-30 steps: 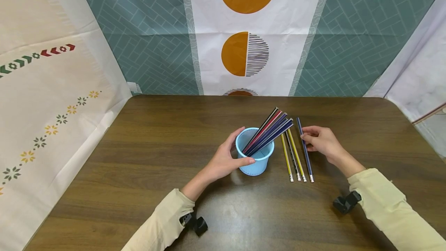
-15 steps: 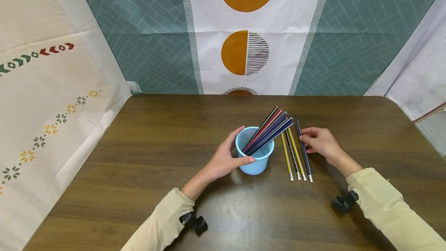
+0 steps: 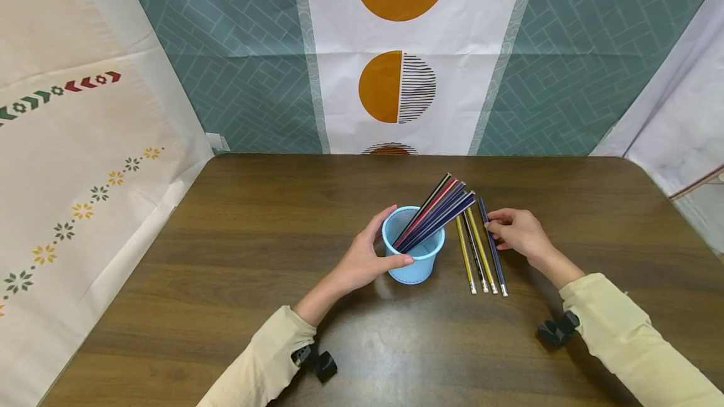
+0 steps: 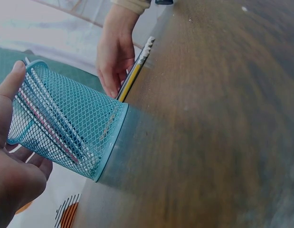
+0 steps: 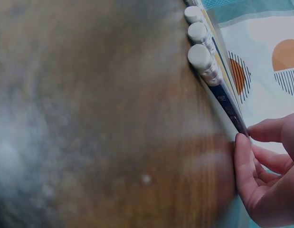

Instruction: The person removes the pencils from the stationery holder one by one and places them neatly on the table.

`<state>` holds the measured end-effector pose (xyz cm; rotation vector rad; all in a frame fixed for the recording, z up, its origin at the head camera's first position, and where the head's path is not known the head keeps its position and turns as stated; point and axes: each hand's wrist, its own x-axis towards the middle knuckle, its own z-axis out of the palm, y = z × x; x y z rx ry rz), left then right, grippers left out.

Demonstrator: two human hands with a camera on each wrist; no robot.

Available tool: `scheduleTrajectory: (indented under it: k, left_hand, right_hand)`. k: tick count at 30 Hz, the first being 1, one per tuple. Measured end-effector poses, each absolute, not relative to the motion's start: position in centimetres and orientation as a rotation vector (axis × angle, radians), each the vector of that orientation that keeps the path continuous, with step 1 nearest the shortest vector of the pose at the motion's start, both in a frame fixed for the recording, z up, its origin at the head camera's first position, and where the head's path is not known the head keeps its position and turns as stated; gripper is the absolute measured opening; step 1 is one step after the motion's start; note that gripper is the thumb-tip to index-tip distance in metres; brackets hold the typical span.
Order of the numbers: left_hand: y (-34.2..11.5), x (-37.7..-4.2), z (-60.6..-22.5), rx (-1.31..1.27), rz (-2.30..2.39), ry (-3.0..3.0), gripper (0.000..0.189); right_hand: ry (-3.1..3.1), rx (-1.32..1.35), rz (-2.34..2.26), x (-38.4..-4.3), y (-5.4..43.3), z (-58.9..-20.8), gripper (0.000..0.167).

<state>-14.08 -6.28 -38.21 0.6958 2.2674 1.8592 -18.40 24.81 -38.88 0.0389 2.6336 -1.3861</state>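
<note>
My left hand (image 3: 362,259) holds a light blue mesh pencil cup (image 3: 414,272) round its side, thumb near the front rim. Several dark pencils (image 3: 435,215), plus a red one, lean out of the cup toward the back right. Thumb and fingertips of my right hand (image 3: 523,236) pinch a dark blue pencil (image 3: 498,265), seen in the right wrist view with its white eraser (image 5: 200,56) toward the camera. That pencil lies at the right end of a row with two yellow pencils (image 3: 465,253) and a black patterned pencil (image 3: 479,265), erasers toward me.
The brown wooden table (image 3: 254,225) runs back to a green and white patterned cloth (image 3: 260,93). A pale cloth with flower motifs (image 3: 102,143) hangs on the left. Black cameras (image 3: 557,330) are strapped at both wrists.
My right hand has drawn the dark blue pencil slightly left and toward me, closer to the row. The left hand and the cup have stayed in place.
</note>
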Motion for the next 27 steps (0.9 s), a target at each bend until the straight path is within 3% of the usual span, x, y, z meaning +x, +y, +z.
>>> scheduleTrajectory:
  k: [27]
  left_hand:
    - [-6.19,-14.07,-38.16,0.694,1.859,2.268,0.088]
  right_hand:
    - [2.621,-0.012,-1.448,-18.22,25.11,-38.88,0.035]
